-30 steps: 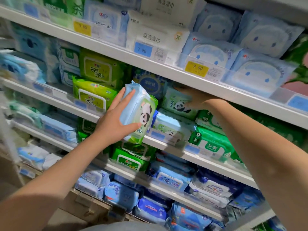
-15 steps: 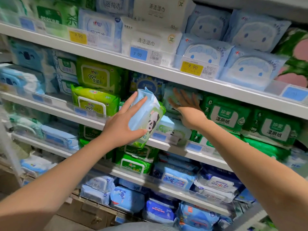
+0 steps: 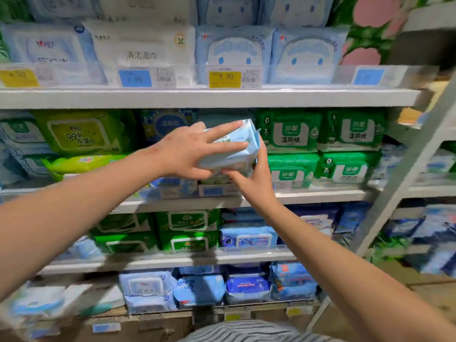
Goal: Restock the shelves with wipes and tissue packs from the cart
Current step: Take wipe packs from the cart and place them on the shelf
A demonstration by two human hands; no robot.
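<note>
A light blue wipes pack (image 3: 233, 156) hangs in front of the second shelf (image 3: 320, 195), in the gap between the dark blue packs and the green packs. My left hand (image 3: 190, 150) grips it from the left, fingers spread straight over its top face and thumb underneath. My right hand (image 3: 257, 183) holds its lower right end, thumb up along the pack's edge and fingers tucked below. The pack lies tilted, its right end slightly higher. What lies behind it on the shelf is hidden.
Green wipes packs (image 3: 291, 135) stand stacked right of the gap, lime packs (image 3: 84, 132) to the left. The upper shelf (image 3: 222, 98) with price tags overhangs the hands. More blue packs (image 3: 246, 239) fill the lower shelves. A grey upright (image 3: 407, 169) slants at right.
My left hand carried the pack right and up to the shelf gap. My right hand left the shelf packs and took hold of the pack's right end. The view shifted right.
</note>
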